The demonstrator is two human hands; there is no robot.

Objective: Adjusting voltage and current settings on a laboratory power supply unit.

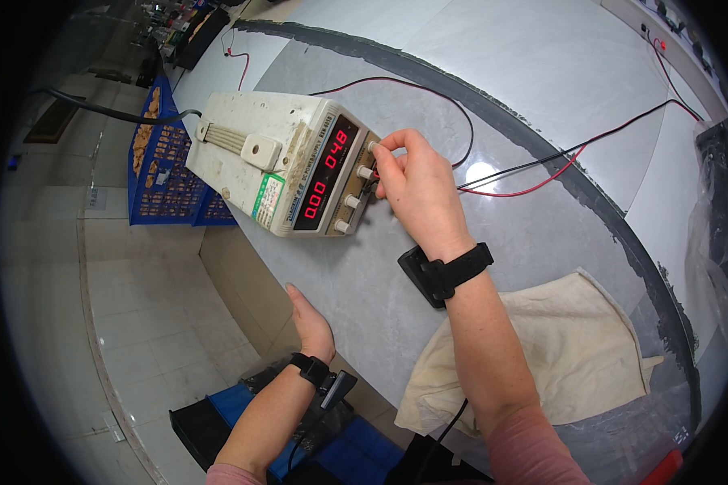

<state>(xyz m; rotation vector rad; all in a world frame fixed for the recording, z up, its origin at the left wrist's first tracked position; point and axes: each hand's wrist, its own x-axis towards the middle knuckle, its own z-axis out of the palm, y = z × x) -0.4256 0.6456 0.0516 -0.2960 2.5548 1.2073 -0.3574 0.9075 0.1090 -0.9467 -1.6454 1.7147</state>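
A cream-coloured bench power supply stands at a slant on the grey tabletop, with a lit red digital display and a column of knobs on its front. My right hand is at that front panel, with thumb and forefinger closed on the uppermost knob. Its other fingers are partly hidden by the hand. Beside the table's near left edge is my left hand, holding nothing that I can see. One digit stretches upward and the rest are largely hidden. Each wrist wears a black strap with a small device.
Red and black leads run from the supply across the table to a socket strip. A beige cloth lies under my right forearm. Left of the table stands a blue plastic crate; blue and black bins are below.
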